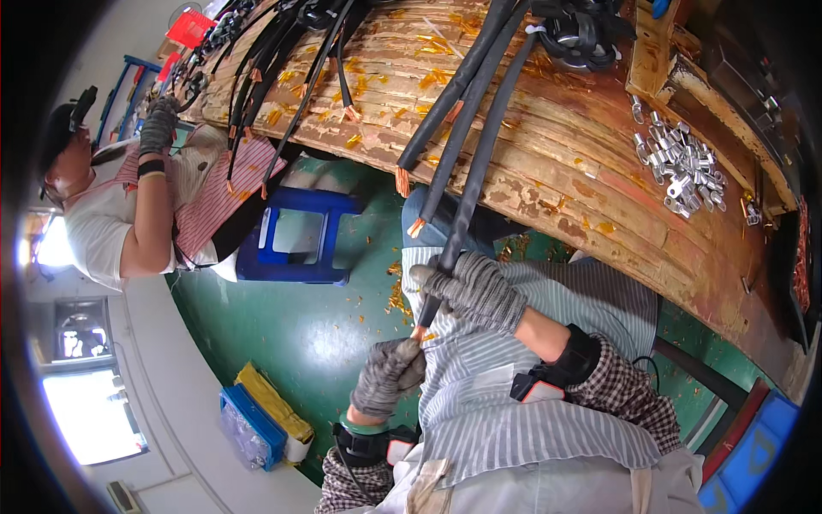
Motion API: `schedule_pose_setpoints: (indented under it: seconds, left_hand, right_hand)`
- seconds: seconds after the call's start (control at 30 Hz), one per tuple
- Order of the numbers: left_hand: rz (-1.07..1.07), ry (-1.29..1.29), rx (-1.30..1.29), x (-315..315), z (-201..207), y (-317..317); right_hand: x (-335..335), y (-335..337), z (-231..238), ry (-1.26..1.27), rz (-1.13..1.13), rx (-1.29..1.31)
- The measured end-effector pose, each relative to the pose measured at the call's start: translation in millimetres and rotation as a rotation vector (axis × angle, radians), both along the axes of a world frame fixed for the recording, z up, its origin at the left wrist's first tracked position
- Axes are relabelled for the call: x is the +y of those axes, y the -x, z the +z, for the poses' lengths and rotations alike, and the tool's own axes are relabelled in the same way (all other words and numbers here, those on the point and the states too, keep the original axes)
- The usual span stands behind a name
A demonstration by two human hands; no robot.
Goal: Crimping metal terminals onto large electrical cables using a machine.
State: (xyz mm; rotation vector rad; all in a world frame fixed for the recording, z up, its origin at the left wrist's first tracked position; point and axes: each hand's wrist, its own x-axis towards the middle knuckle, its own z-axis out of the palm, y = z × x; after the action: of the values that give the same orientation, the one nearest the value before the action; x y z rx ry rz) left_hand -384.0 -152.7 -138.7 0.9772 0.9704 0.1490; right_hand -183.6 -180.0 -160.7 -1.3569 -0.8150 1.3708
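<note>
My right hand point(479, 293), in a grey knitted glove, is closed around a thick black cable point(467, 206) near its lower end. That cable slants down off the bench edge over my lap. At its tip a little bare copper shows, and the gloved fingers of my left hand point(390, 377) pinch there, covering most of the strands. Beside it, a second black cable point(454, 154) hangs over the edge with splayed copper strands point(416, 228). A third one ends in bare copper point(402, 182) just further left.
The worn wooden bench point(548, 197) carries amber scraps, a pile of silver cable lugs point(681, 163) and coiled black cable point(582, 38). Across the left side, a co-worker point(128, 197) sits at the bench near a blue stool point(300, 236). A blue bin point(253, 424) stands on the green floor.
</note>
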Motion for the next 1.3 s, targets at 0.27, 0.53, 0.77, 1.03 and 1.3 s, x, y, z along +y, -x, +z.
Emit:
schedule_pose_setpoints:
  seconds: [0.27,0.53,0.77,1.03,1.3]
  left_hand:
    - [0.167,-0.138,-0.073,16,-15,-6]
    - [-0.463,-1.458,0.394,7,-9,-27]
    - [-0.595,-1.194,0.338,46,22,-4]
    - [-0.299,-1.611,0.238,63,37,-107]
    - [-0.29,-1.866,0.37,75,34,-105]
  right_hand:
    - [4,-4,-12,-0.049,0.016,-0.005]
    - [-2,-3,-1,-0.002,0.028,-0.012]
    - [0,-17,-14,0.011,0.137,-0.353]
    - [-26,-18,-18,-0.107,0.344,-0.49]
    - [-39,-31,32,-0.371,0.079,-0.353]
